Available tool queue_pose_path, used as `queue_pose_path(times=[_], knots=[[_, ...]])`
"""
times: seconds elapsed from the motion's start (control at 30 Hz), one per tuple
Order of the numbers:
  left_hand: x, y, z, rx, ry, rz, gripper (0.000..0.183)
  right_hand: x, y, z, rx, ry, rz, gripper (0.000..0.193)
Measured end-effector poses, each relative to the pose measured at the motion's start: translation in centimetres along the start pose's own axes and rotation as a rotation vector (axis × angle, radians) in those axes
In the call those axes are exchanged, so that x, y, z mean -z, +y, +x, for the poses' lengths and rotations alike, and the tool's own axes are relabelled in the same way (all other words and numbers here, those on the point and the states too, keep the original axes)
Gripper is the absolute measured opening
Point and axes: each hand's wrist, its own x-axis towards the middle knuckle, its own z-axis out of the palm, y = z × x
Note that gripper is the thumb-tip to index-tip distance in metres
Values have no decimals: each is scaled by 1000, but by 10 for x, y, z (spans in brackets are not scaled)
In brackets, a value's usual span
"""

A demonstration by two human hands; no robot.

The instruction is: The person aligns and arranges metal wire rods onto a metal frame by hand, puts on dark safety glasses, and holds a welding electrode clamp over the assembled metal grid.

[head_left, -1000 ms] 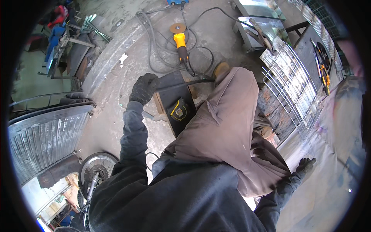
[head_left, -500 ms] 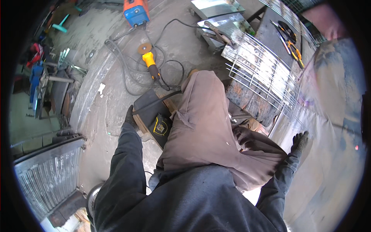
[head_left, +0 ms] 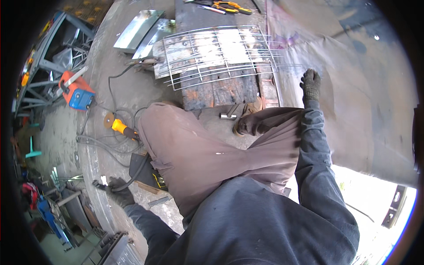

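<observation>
My left hand point(head_left: 121, 193), in a dark knit glove, is closed around a thick black cable point(head_left: 138, 171) at the left of my knee. A short dark end piece point(head_left: 100, 185) sticks out past the fingers; its kind is unclear. My right hand point(head_left: 311, 85), also gloved, is held out on the right with fingers apart and slightly bent, with nothing visible in it. It is nearest to the free wire ends of a welded wire grid point(head_left: 212, 70), which lies over a shiny metal sheet point(head_left: 179, 55) on a scorched board point(head_left: 221, 90).
A yellow angle grinder point(head_left: 119, 126) lies among cables at the left, near an orange and blue machine box point(head_left: 81, 95). A hammer point(head_left: 229, 112) is by my foot. Pliers point(head_left: 232, 7) lie on the board's far end. A hanging sheet point(head_left: 353, 97) borders the right.
My view has turned right, so the bench things swing toward the middle. My left hand now holds the black cable out to the left, with its end piece showing. My right hand remains outstretched.
</observation>
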Motion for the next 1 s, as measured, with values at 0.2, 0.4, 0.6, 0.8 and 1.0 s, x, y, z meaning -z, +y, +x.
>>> queue_pose_path(times=[0.2, 0.4, 0.6, 0.8, 1.0], knots=[[-164, 93, -39, -284, -341, 301, 28, -43, -20, -52, 376, -41, 107, 25], [-366, 52, -46, -713, -402, 795, 39, -69, -47, -136, 399, -323, -15, 24], [-459, -53, -141, -761, -740, 1096, 37, -57, -61, -190, 256, -486, 101, 26], [-403, -156, -220, -723, -1287, 1054, 54, -32, -104, -259, 127, -437, 193, 42], [-358, -183, -246, 204, -1492, 1116, 65, -10, -81, -267, -310, -579, 702, 68]])
